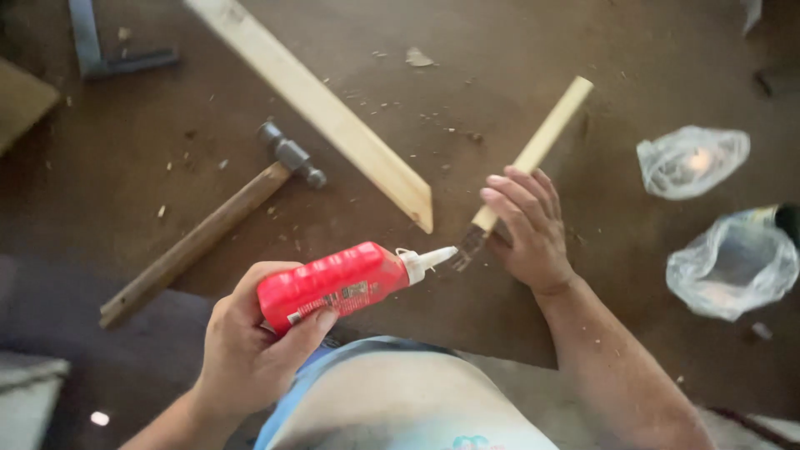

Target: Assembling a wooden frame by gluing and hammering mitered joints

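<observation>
My left hand (246, 354) grips a red glue bottle (333, 282) with a white nozzle (425, 260). The nozzle tip points at the near, dark end of a thin pale wooden stick (543, 142). My right hand (527, 227) is wrapped around that stick near its lower end, holding it slanted up and to the right above the brown floor. The stick's near end looks dark and rough where the nozzle meets it.
A hammer (208, 229) with a wooden handle lies to the left. A longer pale plank (333, 117) with an angled end lies beyond it. Two crumpled clear plastic bags (692, 160) (733, 265) sit on the right. A metal square (104, 54) lies top left. Wood chips are scattered about.
</observation>
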